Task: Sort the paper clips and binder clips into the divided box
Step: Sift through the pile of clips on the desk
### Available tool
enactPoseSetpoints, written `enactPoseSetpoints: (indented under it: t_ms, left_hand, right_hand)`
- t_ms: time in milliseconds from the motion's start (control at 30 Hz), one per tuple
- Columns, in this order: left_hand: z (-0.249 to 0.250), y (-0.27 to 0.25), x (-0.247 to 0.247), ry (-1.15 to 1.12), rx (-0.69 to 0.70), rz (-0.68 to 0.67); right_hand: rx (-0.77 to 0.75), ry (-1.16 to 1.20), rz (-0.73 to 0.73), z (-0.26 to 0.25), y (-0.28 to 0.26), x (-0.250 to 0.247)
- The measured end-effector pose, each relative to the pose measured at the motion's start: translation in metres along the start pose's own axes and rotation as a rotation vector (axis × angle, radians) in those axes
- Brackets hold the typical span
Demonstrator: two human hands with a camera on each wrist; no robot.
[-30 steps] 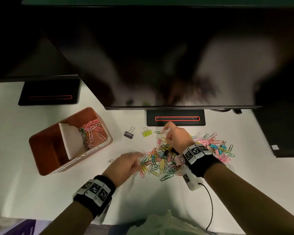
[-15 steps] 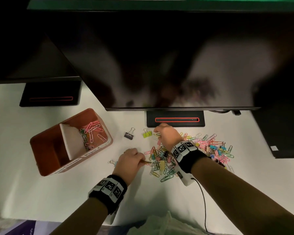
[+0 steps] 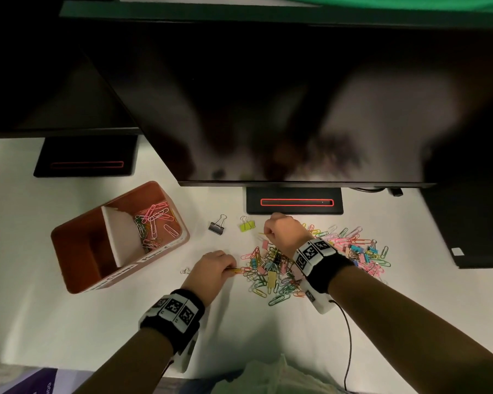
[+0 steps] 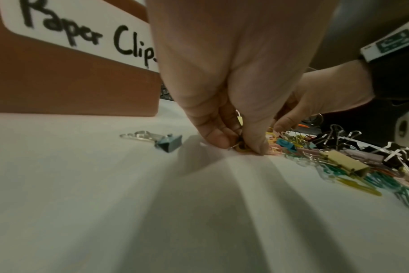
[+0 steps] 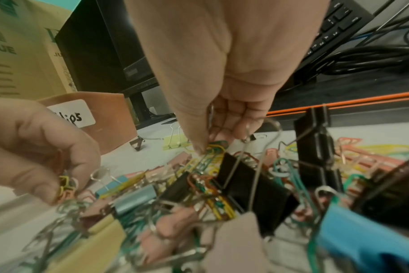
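**Both hands down in the pile, box waiting off to the left**

Farthest left sits the divided box [image 3: 117, 240], well away from both sets of fingers. Its far compartment already holds a scatter of paper clips [image 3: 154, 223]; the near one looks bare, though its floor is in shadow. A label on the box wall [image 4: 82, 35] reads "Paper Clip". For either hand the carry runs leftward and away from the body, and the left hand is plainly the nearer one.

Just left of the left fingers lies a lone small binder clip [image 4: 166, 141], blue-grey, handles pointing back toward the box, untouched.

Now the left hand [image 3: 214, 270]: thumb and fingers pinched tight at the table on a little bunch of yellow and orange paper clips [image 4: 243, 146], right at the pile's left edge. Their wire ends poke out to the right, so their length runs roughly side to side.

On to the pile [image 3: 273, 271], a tangle of coloured paper clips and binder clips spreading rightward beneath the right wrist.

The right hand [image 3: 285, 231] works the far edge. Its fingers are curled, the thumb tip pressing into green and yellow paper clips [image 5: 214, 147], with wire showing inside the curl; it seems to be gripping a few. To its left, apart from the pile, rest a yellow binder clip [image 3: 246, 225] and a black binder clip [image 3: 217, 227].
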State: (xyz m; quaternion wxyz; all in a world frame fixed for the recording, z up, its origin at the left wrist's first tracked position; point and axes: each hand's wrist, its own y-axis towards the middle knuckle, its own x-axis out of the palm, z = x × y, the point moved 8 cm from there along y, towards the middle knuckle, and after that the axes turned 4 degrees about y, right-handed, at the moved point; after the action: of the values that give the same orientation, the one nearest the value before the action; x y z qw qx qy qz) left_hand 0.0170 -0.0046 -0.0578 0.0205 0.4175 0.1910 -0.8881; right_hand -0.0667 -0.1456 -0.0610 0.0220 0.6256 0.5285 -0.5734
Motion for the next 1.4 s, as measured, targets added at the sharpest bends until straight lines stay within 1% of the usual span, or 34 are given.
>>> enactPoseSetpoints:
  t_ms: [67,167,233,333,400,500,600,667,767,867,1000,1100,1167,1233,1300,1367,1400]
  left_hand:
    - [-0.002,-0.002,-0.003,-0.04,-0.007,0.014]
    - [-0.007,-0.005,-0.008,-0.093,-0.036,0.049]
    - [-0.012,-0.009,-0.012,-0.11,-0.05,0.077]
    - [-0.015,-0.015,-0.017,-0.124,-0.064,0.108]
    - [-0.014,-0.018,-0.02,-0.137,-0.068,0.124]
    - [-0.011,-0.02,-0.022,-0.156,-0.059,0.132]
    - [-0.014,-0.019,-0.021,-0.162,-0.067,0.13]
    - [-0.015,-0.019,-0.019,-0.154,-0.069,0.122]
    - [-0.016,-0.019,-0.019,-0.145,-0.08,0.11]
    - [-0.013,-0.02,-0.026,-0.143,-0.078,0.125]
    - [-0.008,-0.028,-0.044,-0.184,-0.08,0.174]
    - [-0.001,-0.038,-0.07,-0.225,-0.053,0.218]
    - [0.001,-0.048,-0.099,-0.233,-0.048,0.291]
    - [-0.01,-0.059,-0.132,-0.233,-0.095,0.388]
    - [-0.032,-0.069,-0.16,-0.253,-0.177,0.466]
    - [-0.054,-0.072,-0.18,-0.242,-0.256,0.52]
    - [-0.063,-0.071,-0.185,-0.228,-0.295,0.525]
  right_hand:
    - [-0.034,0.038,-0.006,-0.002,-0.002,0.0]
    - [-0.16,0.118,0.005,-0.02,-0.007,-0.003]
    - [-0.239,0.084,-0.05,-0.035,-0.009,0.005]
    - [-0.259,0.001,-0.166,-0.044,-0.01,0.019]
    - [-0.264,0.003,-0.2,-0.045,-0.013,0.021]
    - [-0.303,-0.039,-0.229,-0.047,-0.02,0.023]
    - [-0.35,-0.099,-0.205,-0.05,-0.022,0.024]
    - [-0.341,-0.095,-0.196,-0.05,-0.021,0.023]
    - [-0.273,-0.073,-0.243,-0.049,-0.017,0.023]
    - [-0.213,-0.029,-0.268,-0.048,-0.013,0.024]
    - [-0.193,0.052,-0.222,-0.046,-0.018,0.017]
    - [-0.225,0.075,-0.155,-0.052,-0.026,0.002]
    - [-0.272,0.101,-0.085,-0.064,-0.031,-0.016]
    - [-0.344,0.14,-0.001,-0.085,-0.034,-0.036]
    - [-0.41,0.185,0.093,-0.115,-0.033,-0.055]
    - [-0.457,0.223,0.173,-0.149,-0.026,-0.07]
    - [-0.466,0.233,0.2,-0.167,-0.02,-0.075]
